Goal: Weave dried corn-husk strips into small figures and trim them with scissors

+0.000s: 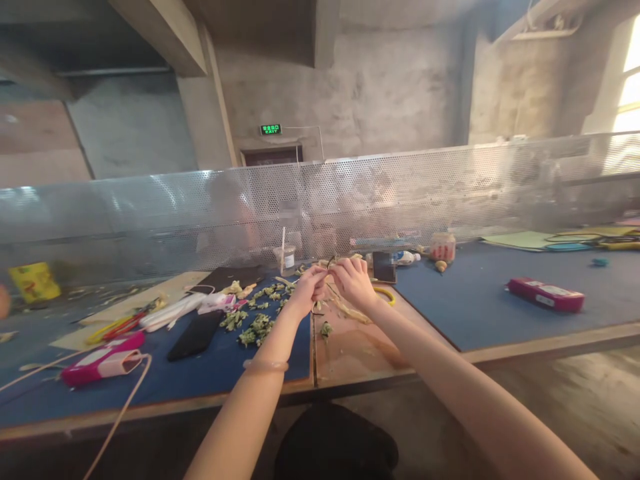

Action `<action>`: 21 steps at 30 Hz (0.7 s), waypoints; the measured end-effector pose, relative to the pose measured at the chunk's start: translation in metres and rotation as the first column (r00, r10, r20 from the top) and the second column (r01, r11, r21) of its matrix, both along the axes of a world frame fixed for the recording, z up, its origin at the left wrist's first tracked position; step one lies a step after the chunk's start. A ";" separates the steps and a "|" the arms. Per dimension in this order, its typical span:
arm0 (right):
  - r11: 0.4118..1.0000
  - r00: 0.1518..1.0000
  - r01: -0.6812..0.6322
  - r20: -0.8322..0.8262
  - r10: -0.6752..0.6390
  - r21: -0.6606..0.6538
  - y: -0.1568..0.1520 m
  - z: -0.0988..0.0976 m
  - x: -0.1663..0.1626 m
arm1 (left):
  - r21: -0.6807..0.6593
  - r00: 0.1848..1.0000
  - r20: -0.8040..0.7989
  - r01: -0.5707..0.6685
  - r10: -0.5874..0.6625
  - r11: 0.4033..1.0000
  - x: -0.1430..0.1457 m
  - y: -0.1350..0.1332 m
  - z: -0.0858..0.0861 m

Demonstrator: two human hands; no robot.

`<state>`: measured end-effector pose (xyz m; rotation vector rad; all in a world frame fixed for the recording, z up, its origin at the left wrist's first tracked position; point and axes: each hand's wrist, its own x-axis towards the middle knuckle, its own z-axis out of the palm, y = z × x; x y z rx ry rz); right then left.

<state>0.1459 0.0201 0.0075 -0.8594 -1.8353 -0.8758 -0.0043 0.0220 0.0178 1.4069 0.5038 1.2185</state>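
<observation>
My left hand [309,292] and my right hand [353,283] meet over the middle of the table, fingertips pinched close together. A thin dark strand [329,263] shows at the fingertips; its kind is too small to tell. Below the hands, a small green leafy piece [326,329] lies on the brown board [360,363]. Pale dry strips [353,312] lie under my right hand, beside a yellow ring-shaped handle [386,295]. Several green leafy bunches [257,331] are spread left of my left hand on the blue mat [295,360].
A perforated metal screen [320,200] runs along the back. Nearby stand a cup with a straw [287,259], a dark upright panel [384,267] and a jar [443,247]. Left lie a black phone-like slab [196,335] and a magenta box [103,360]; another magenta box [545,295] lies right.
</observation>
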 end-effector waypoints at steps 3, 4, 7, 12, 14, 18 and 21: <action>1.000 1.000 0.000 0.027 0.000 -0.010 0.002 0.000 0.001 | -0.032 1.000 -0.005 -0.018 0.018 0.999 0.000 0.002 0.000; 1.000 1.000 0.002 0.021 -0.001 -0.012 0.003 -0.002 0.000 | -0.038 1.000 -0.009 -0.025 0.024 0.999 0.000 0.002 0.000; 1.000 1.000 0.004 -0.006 -0.004 -0.024 0.006 -0.010 0.000 | -0.049 0.998 -0.038 -0.059 0.057 0.997 0.001 0.002 0.000; 0.998 1.000 -0.017 0.013 0.018 -0.053 0.003 -0.019 0.002 | -0.072 0.993 -0.064 -0.106 0.102 0.992 0.002 0.003 -0.002; 0.998 0.999 -0.024 0.025 0.025 -0.054 0.000 -0.020 0.002 | -0.067 0.994 -0.056 -0.099 0.095 0.993 0.001 0.004 -0.003; 1.000 1.000 0.011 0.022 -0.010 -0.025 -0.003 -0.022 0.002 | -0.068 0.994 -0.072 -0.084 0.080 0.994 -0.001 0.005 -0.003; 0.999 0.998 0.053 0.029 -0.053 0.009 0.000 -0.025 0.002 | -0.081 0.992 -0.091 -0.090 0.083 0.993 -0.001 0.006 -0.003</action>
